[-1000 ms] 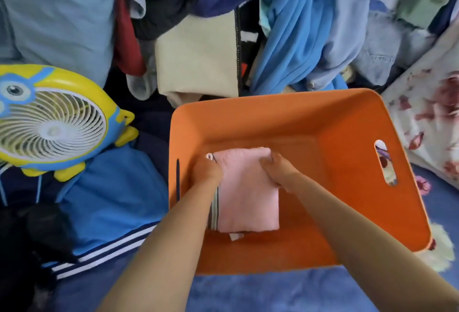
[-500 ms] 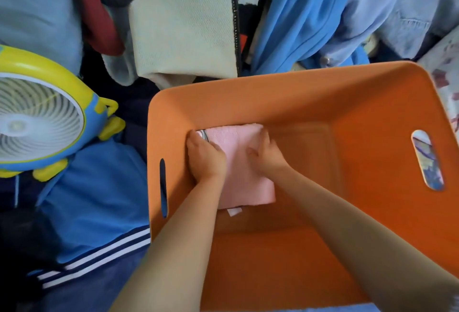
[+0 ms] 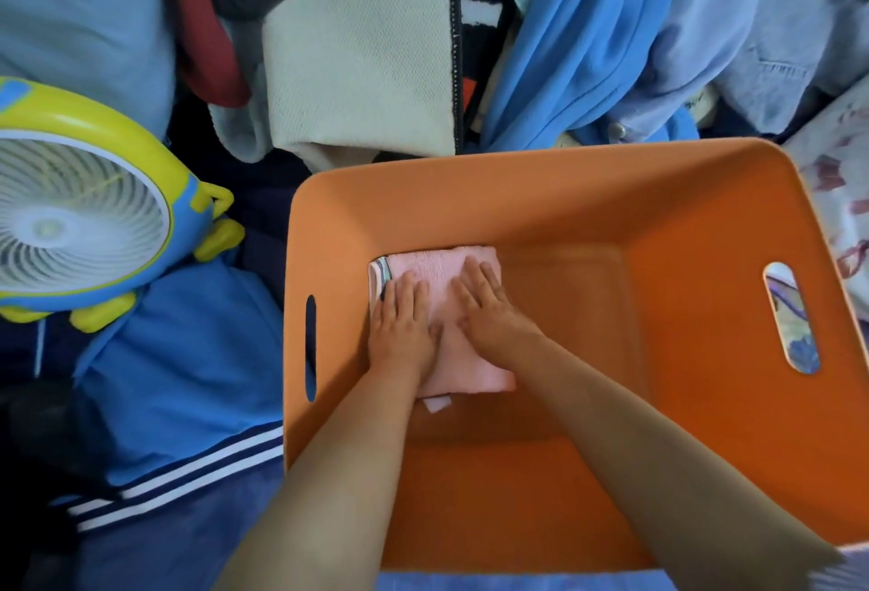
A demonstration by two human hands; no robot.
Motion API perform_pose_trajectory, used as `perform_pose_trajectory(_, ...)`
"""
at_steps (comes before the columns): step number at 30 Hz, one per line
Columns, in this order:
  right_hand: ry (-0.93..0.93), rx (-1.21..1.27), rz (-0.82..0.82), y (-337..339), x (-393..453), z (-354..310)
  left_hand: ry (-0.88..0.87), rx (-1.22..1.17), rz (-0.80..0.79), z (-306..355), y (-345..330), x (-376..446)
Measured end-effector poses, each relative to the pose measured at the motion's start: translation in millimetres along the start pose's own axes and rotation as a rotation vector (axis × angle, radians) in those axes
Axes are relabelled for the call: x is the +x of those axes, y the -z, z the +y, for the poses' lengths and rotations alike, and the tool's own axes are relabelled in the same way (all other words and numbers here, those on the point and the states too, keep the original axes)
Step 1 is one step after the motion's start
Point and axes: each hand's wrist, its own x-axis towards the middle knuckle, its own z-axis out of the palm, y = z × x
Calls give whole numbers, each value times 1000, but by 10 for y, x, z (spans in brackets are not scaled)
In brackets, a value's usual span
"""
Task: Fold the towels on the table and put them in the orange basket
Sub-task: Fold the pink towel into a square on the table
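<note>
Pink folded towel [image 3: 463,308] already lies on the floor of the orange basket [image 3: 541,188], against its left wall, pressed flat by left hand [image 3: 404,325] and right hand [image 3: 489,310] with straight, spread fingers, so this one looks placed, with any others out of sight

Soft, even daylight fills the view, without glare. The hands cast faint shadows where they press down; the near inner wall below them is darker. Wide-angle bending curves the edges, and detail is slightly soft.
</note>
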Motion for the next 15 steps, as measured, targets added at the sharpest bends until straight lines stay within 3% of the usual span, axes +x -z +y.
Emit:
perform_pose_trajectory(6, -5, -94, -37, 221, -423, 50, -35, 118, -46, 129, 467, -341)
perform_pose_trajectory(12, 106, 29, -62, 453, -1389, 20, -297, 73, -152, 207, 833, -1097)
perform_pose_trajectory(15, 158, 110, -107, 461, -1946, 79, -438, 62, -112, 184, 915, -1622)
